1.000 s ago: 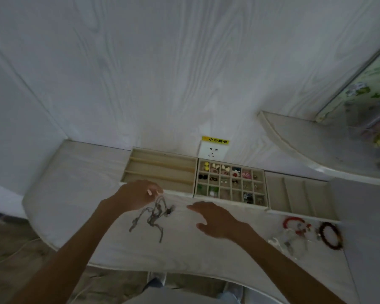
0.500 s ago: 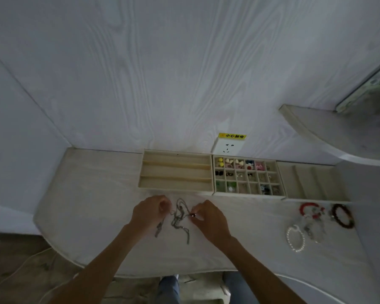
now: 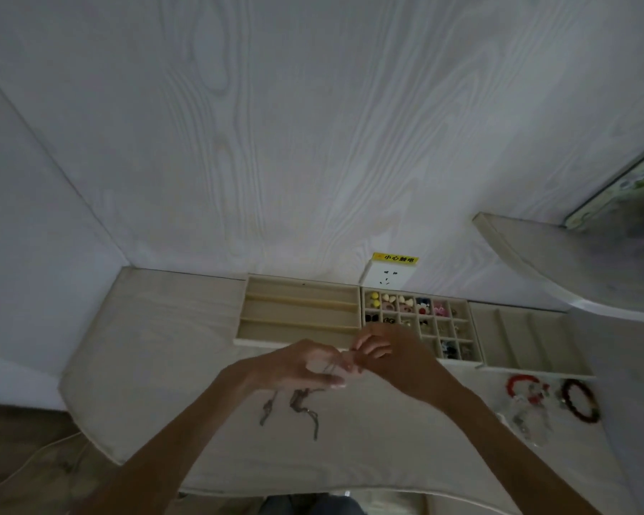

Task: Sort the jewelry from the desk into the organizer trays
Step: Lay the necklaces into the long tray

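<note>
I see both forearms reaching in over the desk (image 3: 164,351), the hands meeting just in front of the organizer trays (image 3: 302,310). My left hand (image 3: 298,366) and right hand (image 3: 391,354) both pinch the tangled necklace chains (image 3: 298,403) at the top, fingertips curled together on the thin strands. The chains hang below the fingers, their loose ends trailing on the desk.

A yellow label (image 3: 395,258) reading "小心触电" sits just above the white wall socket (image 3: 387,279) behind the bench.
</note>
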Motion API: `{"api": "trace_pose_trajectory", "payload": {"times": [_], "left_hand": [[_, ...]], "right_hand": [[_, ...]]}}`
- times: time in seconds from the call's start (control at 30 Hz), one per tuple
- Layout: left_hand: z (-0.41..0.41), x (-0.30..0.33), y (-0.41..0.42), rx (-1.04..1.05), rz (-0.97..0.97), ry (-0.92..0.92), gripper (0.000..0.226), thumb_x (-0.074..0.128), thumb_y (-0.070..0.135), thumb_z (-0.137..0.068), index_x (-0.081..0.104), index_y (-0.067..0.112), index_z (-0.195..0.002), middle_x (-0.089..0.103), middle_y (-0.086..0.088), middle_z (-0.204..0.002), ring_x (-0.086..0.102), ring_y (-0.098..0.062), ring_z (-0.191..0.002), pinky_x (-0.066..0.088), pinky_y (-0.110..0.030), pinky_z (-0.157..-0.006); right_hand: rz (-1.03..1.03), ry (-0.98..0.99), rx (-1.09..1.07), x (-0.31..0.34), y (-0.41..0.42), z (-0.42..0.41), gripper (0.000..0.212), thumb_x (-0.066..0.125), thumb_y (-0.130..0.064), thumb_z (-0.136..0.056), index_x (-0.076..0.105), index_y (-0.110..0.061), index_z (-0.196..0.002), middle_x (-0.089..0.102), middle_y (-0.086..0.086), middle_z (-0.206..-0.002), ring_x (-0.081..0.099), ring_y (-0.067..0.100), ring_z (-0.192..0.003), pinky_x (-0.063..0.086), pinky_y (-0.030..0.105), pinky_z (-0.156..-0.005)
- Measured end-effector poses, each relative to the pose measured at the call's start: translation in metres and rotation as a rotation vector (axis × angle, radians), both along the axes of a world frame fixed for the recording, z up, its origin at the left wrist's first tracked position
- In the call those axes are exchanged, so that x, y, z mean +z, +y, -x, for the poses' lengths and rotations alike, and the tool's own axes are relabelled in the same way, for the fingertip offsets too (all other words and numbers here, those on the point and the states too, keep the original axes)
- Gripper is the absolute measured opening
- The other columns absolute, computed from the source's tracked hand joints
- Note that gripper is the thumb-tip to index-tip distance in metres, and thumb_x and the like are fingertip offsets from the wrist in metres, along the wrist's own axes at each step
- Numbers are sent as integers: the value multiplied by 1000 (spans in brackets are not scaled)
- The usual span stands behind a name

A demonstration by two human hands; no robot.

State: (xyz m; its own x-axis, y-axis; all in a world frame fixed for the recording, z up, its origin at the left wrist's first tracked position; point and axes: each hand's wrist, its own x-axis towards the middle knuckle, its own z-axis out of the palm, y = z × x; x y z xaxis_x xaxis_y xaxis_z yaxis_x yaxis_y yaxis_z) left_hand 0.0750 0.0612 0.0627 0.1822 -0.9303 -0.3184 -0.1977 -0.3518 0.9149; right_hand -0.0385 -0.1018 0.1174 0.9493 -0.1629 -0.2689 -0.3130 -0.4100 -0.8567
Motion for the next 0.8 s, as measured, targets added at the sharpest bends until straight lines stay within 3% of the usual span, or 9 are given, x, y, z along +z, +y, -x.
{"api": "trace_pose_trajectory", "payload": {"times": [0.13,0.27,0.37,0.5,0.6,0.7,0.8], "left_hand": [[1,16,3,135,45,94,12,60,20,-92,68,18,-100,72,8,-97,67,-6,-96,47,-16,-87],[-11,35,10,247,55,2,10,64,17,-89,70,19,-97,72,12,-81,69,-6,-86,48,-14,-80],[-25,48,10,283,2,-133,16,70,22,-84,73,18,-99,72,12,-84,68,1,-82,48,-9,-76],[-54,54,6,229,-124,-526,19,69,38,-82,74,27,-98,73,15,-93,62,12,-78,42,-5,-74],[-75,54,2,226,-200,-698,20,66,40,-85,74,29,-99,71,16,-98,58,10,-82,39,-8,-72],[-96,48,-4,256,-155,-773,19,65,37,-86,74,26,-99,72,16,-98,63,4,-84,42,-8,-73],[-112,37,-12,289,-63,-768,17,67,33,-85,76,23,-95,73,13,-94,66,3,-80,51,-20,-80]], "right_hand": [[-48,-50,-6,27,-25,-3,6,65,-5,-84,60,-9,-86,72,9,-78,70,18,-71,53,21,-68],[56,-76,15,43,-43,-5,10,71,-14,-80,69,-22,-86,74,-1,-80,71,8,-75,50,13,-70],[163,-133,28,48,-53,-13,7,72,-19,-79,72,-25,-82,74,-7,-79,70,2,-73,53,16,-74],[202,-144,-2,47,-60,-29,3,73,-23,-79,73,-25,-81,73,-10,-72,70,2,-71,56,27,-77],[248,-172,-65,41,-62,-43,14,73,-20,-79,70,-32,-74,70,-19,-69,68,-2,-68,57,28,-75],[321,-184,-105,32,-62,-56,17,72,-24,-80,67,-38,-70,67,-25,-66,68,-1,-69,58,33,-73],[370,-196,-176,21,-60,-62,20,70,-29,-81,64,-44,-68,66,-28,-67,66,-4,-72,57,32,-74]]}}
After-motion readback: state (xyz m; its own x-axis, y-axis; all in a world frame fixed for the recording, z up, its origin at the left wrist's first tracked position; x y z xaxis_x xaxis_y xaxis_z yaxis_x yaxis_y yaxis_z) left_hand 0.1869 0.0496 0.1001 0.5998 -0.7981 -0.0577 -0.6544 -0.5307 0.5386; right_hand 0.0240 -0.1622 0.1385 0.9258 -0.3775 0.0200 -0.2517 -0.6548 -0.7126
